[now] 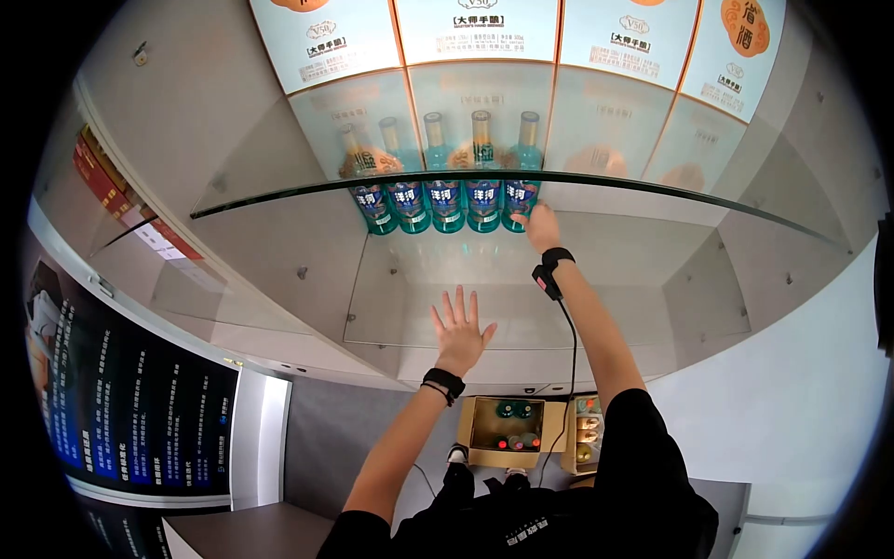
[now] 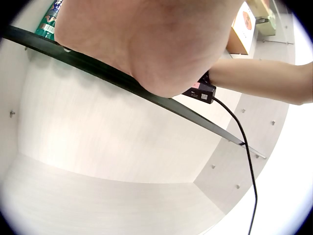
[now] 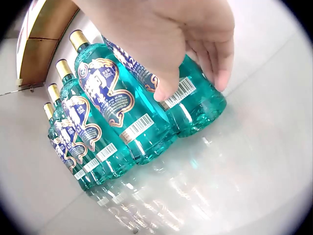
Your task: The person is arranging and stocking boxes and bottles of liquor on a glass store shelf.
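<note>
Clamped right fingers [image 3: 222,73] round the rightmost teal bottle [image 3: 201,115] on the glass shelf [image 1: 643,256]; spread left fingers [image 1: 460,306] wide apart.

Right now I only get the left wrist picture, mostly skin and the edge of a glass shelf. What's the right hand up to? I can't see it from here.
Observer: The right hand holds a turquoise glass bottle with a blue label.
Operator: Fun! Is that the only one like it?
Observer: No, the head view shows five such bottles side by side, counting the held one.
Operator: And the one wearing my camera?
Observer: The left hand is spread open, holding nothing.
</note>
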A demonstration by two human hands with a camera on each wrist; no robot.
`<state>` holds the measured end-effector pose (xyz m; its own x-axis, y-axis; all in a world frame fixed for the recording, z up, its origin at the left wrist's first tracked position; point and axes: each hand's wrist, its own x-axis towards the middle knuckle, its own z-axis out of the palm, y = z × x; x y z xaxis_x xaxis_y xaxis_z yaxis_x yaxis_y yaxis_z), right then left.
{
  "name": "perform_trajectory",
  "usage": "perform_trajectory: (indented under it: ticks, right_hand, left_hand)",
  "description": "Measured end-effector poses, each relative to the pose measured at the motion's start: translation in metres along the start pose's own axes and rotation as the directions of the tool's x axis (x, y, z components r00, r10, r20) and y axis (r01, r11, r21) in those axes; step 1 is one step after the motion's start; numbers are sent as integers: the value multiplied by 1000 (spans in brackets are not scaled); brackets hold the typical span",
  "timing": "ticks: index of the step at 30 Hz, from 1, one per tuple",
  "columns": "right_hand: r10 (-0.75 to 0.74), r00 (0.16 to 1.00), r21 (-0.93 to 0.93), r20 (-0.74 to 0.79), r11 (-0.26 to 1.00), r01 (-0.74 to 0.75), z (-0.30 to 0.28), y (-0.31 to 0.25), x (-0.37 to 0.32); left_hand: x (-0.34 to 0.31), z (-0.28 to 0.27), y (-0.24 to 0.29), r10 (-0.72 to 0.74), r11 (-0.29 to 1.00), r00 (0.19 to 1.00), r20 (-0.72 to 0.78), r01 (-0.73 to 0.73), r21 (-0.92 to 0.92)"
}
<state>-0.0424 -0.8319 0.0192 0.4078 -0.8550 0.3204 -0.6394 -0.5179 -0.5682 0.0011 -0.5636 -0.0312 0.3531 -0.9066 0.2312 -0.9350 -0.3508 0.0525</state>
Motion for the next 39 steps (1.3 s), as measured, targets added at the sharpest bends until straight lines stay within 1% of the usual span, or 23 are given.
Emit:
perform_trajectory:
  ticks: [1, 4, 7, 12, 14, 15, 17, 19, 21, 22, 23, 24, 25, 26, 27, 29, 31, 32, 33, 34, 35, 37, 39]
  right_hand:
    - [-33, 998, 23, -53, 999, 34, 2, 2, 0]
    - [-18, 1000, -21, -22, 1000, 18, -3, -1, -2]
    - [-8, 999, -70, -51, 998, 5, -1, -4, -3]
    - [-18, 998, -52, -67, 999, 15, 2, 0, -5]
    - [-133, 990, -71, -40, 989, 130, 10, 13, -1]
    - [-99, 994, -76, 43, 992, 102, 10, 14, -2]
    - [-81, 997, -74, 9, 994, 82, 14, 14, -5]
    - [-61, 998, -70, -26, 996, 59, 16, 12, -4]
    - [-30, 999, -100, 27, 994, 32, 17, 17, -2]
    - [-32, 999, -98, 13, 995, 33, 16, 19, 0]
    - [-66, 995, -124, 78, 989, 75, 15, 21, 2]
    - [-99, 985, -147, 142, 982, 120, 16, 24, 5]
    - [-107, 986, -145, 126, 982, 125, 16, 26, 7]
    - [-131, 964, -49, 233, 988, 146, 17, 31, 9]
    - [-164, 929, 46, 333, 986, 157, 11, 30, 5]
    - [-291, 927, 115, 237, 956, 271, 1, 22, -14]
    - [-206, 938, 11, 278, 977, 211, 10, 27, -27]
    - [-174, 926, 7, 336, 983, 183, -4, 15, -42]
    - [-141, 909, 2, 393, 988, 152, -26, -2, -63]
    - [-282, 883, 100, 375, 959, 265, -33, -6, -82]
    - [-418, 841, 194, 344, 908, 371, -41, -8, -102]
    - [-522, 714, 531, 467, 811, 247, -76, -24, -147]
    - [-471, 662, 592, 584, 805, 50, -106, -41, -203]
  left_hand:
    - [0, 0, 0, 0, 1000, 1000, -1, 0, -4]
    - [-1, 0, 1, 3, 1000, 1000, -7, -3, 6]
    - [0, -5, 1, 5, 1000, 1000, -3, -5, 0]
    - [0, -3, 1, 11, 1000, 1000, -18, -11, 21]
    - [0, -5, 1, 15, 999, 1000, -21, -14, 31]
    - [0, -5, 1, 14, 999, 1000, -8, -13, 41]
    - [1, -5, 1, 15, 998, 1000, -6, -14, 62]
    - [1, -3, 0, 8, 999, 1000, 25, -9, 35]
    - [1, -1, -1, 13, 999, 1000, 23, -15, 46]
    - [2, 0, -1, 14, 999, 1000, 25, -15, 49]
    - [2, -2, 0, 20, 998, 1000, 11, -20, 54]
    - [3, -4, 1, 7, 999, 999, 51, -9, 38]
    - [3, -6, 0, -6, 1000, 996, 91, 4, 22]
    - [3, -5, -2, -2, 1000, 997, 76, 0, 24]
    - [4, -2, -3, -8, 1000, 996, 93, 8, 0]
    - [6, 0, 0, -2, 999, 995, 98, 5, -31]
    - [8, -5, 0, -37, 997, 979, 202, 51, -63]
    - [8, -7, 0, -24, 997, 981, 193, 39, -71]
    - [9, -8, -1, -31, 997, 974, 223, 45, -57]
    - [10, -8, -1, -39, 998, 967, 253, 51, -43]
    - [10, -7, -1, -26, 998, 968, 249, 40, -51]
    - [10, -4, -2, -39, 995, 971, 234, 60, -83]
    - [10, -3, -3, -35, 993, 971, 237, 61, -104]
